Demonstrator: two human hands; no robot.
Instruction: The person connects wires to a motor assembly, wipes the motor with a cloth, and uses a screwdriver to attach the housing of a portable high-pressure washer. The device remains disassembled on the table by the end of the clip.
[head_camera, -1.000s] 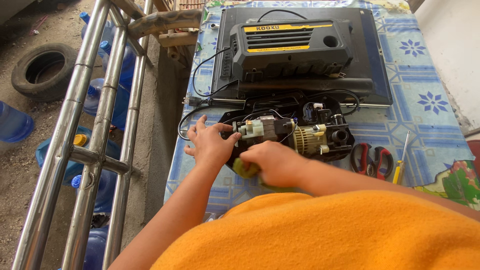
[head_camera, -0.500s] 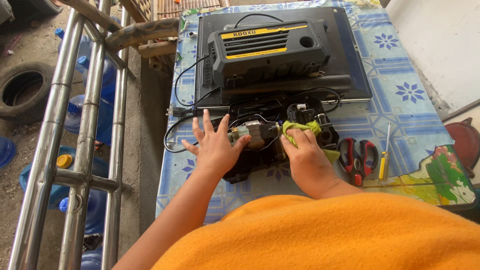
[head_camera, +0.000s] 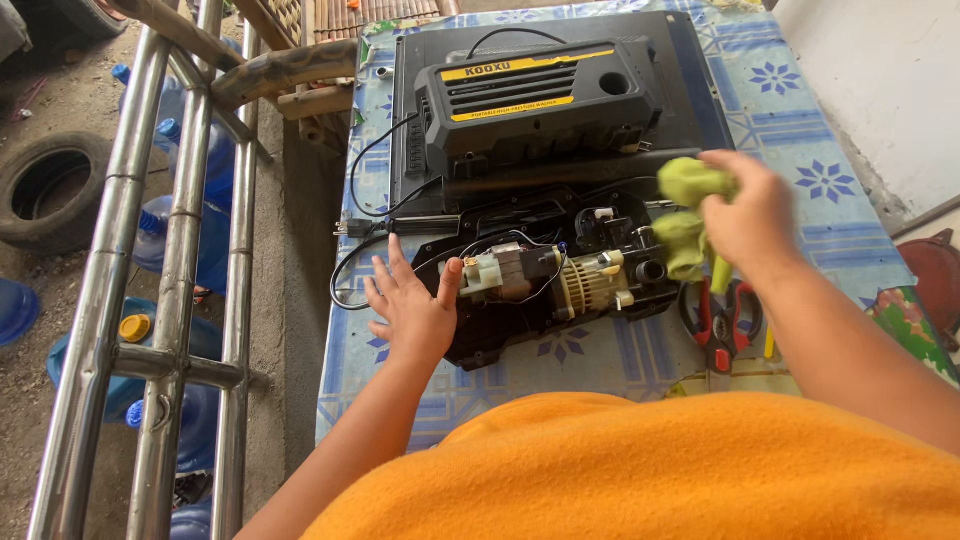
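Crumpled yellow-green cloth (head_camera: 690, 215). Black plastic machine cover (head_camera: 535, 105) with yellow stripes. Opened black plastic base shell (head_camera: 530, 275) holding a cream-and-silver motor (head_camera: 560, 280). Light blue tablecloth (head_camera: 800, 130) with white grid and dark blue flower motifs. Red-handled pliers (head_camera: 722, 320). Orange fabric shirt (head_camera: 640, 470). Blue water jugs (head_camera: 160, 230), one yellow cap.

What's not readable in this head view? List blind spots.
- Right hand: motion-blurred, so its grip on the green cloth is unclear.
- Pliers: upper part hidden behind that hand and cloth.
- Opened machine base: left edge covered by the left hand.
- Motor wiring: too small to trace.
- Red object: cut off by the right edge.
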